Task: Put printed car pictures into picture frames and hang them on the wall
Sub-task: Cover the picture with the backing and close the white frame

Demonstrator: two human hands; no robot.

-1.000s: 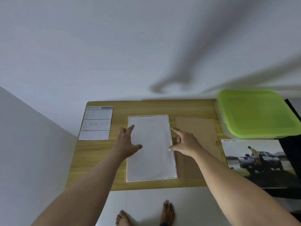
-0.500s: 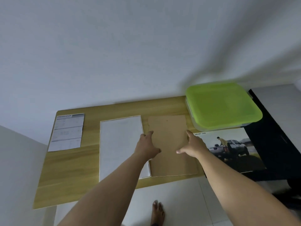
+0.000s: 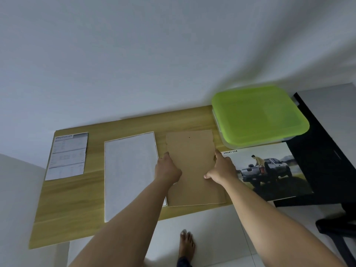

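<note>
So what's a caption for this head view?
Left hand and right hand hold the brown board on the table, beside the car picture.

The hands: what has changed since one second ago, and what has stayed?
Both hands left the white panel and moved right to the brown backing board; the left hand and right hand now hold its side edges. The panel, specification sheet, truck picture and green-lidded box stayed put.

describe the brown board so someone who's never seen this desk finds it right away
Start at the wooden table and find the green-lidded box at its far right. Just left of that box lies the brown board, between a white sheet and a truck picture. It is the only plain brown sheet.
</note>
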